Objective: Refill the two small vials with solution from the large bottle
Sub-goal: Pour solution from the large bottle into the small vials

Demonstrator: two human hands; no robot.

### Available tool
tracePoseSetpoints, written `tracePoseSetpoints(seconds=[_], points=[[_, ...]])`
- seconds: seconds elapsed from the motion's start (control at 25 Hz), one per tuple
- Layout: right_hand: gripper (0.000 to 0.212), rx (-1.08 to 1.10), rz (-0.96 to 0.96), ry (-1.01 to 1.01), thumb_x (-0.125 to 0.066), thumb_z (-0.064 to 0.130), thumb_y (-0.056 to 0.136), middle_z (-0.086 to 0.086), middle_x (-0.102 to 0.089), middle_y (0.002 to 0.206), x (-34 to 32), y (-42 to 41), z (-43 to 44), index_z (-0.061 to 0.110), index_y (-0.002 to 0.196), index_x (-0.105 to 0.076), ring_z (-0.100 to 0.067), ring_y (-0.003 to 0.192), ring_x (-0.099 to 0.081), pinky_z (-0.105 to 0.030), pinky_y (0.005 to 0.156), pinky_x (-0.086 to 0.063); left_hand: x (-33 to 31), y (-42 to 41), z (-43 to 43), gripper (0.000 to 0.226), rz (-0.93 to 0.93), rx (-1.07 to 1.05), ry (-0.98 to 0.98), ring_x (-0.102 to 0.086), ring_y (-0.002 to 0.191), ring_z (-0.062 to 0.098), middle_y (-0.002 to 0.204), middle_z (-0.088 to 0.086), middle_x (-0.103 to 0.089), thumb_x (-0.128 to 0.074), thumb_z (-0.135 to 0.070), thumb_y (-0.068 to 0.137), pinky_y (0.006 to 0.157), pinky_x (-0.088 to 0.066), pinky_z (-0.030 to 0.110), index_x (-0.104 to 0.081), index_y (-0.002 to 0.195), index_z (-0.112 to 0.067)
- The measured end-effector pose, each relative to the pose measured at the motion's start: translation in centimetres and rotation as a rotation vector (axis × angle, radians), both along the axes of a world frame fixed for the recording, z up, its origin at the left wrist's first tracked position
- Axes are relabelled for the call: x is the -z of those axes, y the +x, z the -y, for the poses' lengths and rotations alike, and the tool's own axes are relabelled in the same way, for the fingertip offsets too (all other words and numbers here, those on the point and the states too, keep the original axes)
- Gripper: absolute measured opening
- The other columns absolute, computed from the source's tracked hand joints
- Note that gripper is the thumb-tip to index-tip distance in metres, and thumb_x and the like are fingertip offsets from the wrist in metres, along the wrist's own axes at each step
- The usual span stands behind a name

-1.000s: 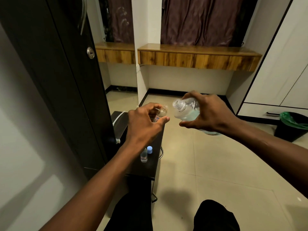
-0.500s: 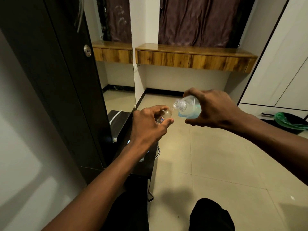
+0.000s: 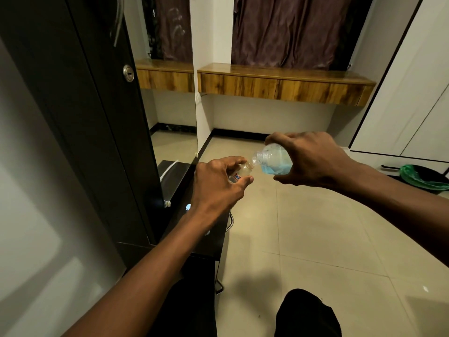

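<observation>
My left hand (image 3: 218,186) pinches a small clear vial (image 3: 243,171) with a red and blue label, its open mouth tilted up to the right. My right hand (image 3: 313,161) grips the large clear bottle (image 3: 273,159), uncapped and tipped to the left, with pale blue solution pooled in its lower side. The bottle's mouth meets the vial's mouth. On the small black table (image 3: 209,244) below, a blue cap (image 3: 188,207) peeks out beside my left wrist. The second vial is mostly hidden behind my left forearm.
A dark wardrobe door (image 3: 102,113) with a mirror stands at the left. A wooden wall shelf (image 3: 284,81) runs along the back. A black bin with a green liner (image 3: 422,177) sits at the right by white cabinets. Beige tiled floor (image 3: 303,239) lies below my hands.
The bottle has tipped further and its mouth has closed onto the vial's mouth. Both hands have shifted slightly lower and together; my left forearm now covers the second vial on the table.
</observation>
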State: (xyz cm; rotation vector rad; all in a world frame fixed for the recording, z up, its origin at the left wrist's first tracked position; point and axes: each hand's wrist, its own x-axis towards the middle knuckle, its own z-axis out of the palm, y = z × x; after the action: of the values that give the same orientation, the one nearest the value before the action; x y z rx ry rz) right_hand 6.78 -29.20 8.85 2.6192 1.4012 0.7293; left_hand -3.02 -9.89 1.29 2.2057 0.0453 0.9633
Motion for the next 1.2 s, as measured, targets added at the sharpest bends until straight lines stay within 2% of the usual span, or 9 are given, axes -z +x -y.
tracePoseSetpoints(seconds=[0.28,0.72,1.2], points=[[0.083,0.030,0.006,-0.050,-0.085,0.049,0.073,-0.010,-0.071,0.120,-0.43,-0.57,-0.12,0.022,0.142,-0.046,-0.035,0.095,-0.070,-0.044,0.074,-0.060,0.23,0.06,-0.05,0.047,-0.010,-0.013,0.005,-0.065,0.086,-0.006,0.109,-0.002,-0.078,-0.089,-0.032,0.074,0.080,-0.054,0.011,-0.075,0.118,-0.021],[0.085,0.045,0.007,-0.103,-0.085,0.048,0.073,-0.008,-0.071,0.121,-0.85,-1.02,-0.37,0.024,0.143,-0.043,-0.033,0.094,-0.069,-0.043,0.072,-0.060,0.56,0.18,-0.12,0.048,-0.035,-0.028,0.005,-0.066,0.085,-0.004,0.108,-0.001,-0.078,-0.089,-0.033,0.074,0.083,-0.061,0.024,-0.075,0.118,-0.022],[0.085,0.044,0.013,-0.122,-0.086,0.050,0.069,-0.006,-0.072,0.116,-0.41,-0.79,-0.71,0.026,0.139,-0.043,-0.032,0.091,-0.069,-0.044,0.070,-0.060,0.96,0.11,-0.26,0.049,-0.062,-0.049,0.012,-0.067,0.084,0.000,0.108,0.000,-0.078,-0.088,-0.034,0.074,0.083,-0.062,0.027,-0.075,0.119,-0.022]])
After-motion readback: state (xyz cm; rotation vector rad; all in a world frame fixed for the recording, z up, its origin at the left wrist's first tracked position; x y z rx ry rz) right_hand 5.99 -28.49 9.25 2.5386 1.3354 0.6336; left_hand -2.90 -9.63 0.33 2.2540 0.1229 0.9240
